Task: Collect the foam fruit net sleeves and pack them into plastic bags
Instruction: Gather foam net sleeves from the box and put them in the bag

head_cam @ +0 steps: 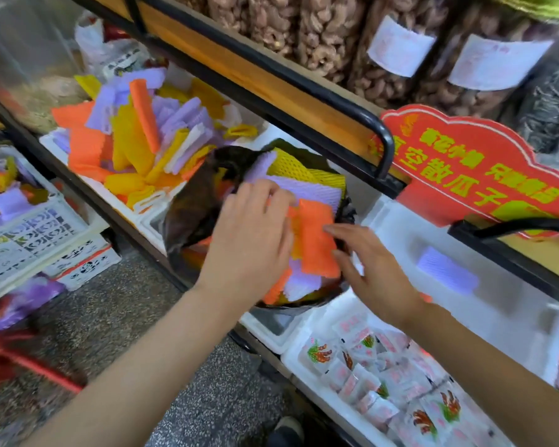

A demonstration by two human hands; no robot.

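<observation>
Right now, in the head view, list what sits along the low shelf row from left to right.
White lattice crate → heap of loose sleeves → dark plastic bag, part-filled with sleeves → lone purple sleeve.

The only view came from a wide-angle camera on the person's head, looking forward and steeply down, rolled so the black metal shelf rail (304, 88) ran diagonally. It sat close above the left hand (249, 233) and right hand (368, 266), both mid-frame over a dark plastic bag (191, 214). Speckled grey floor (207, 398) and a dark shoe toe (286, 429) lay along the lower edge.
</observation>
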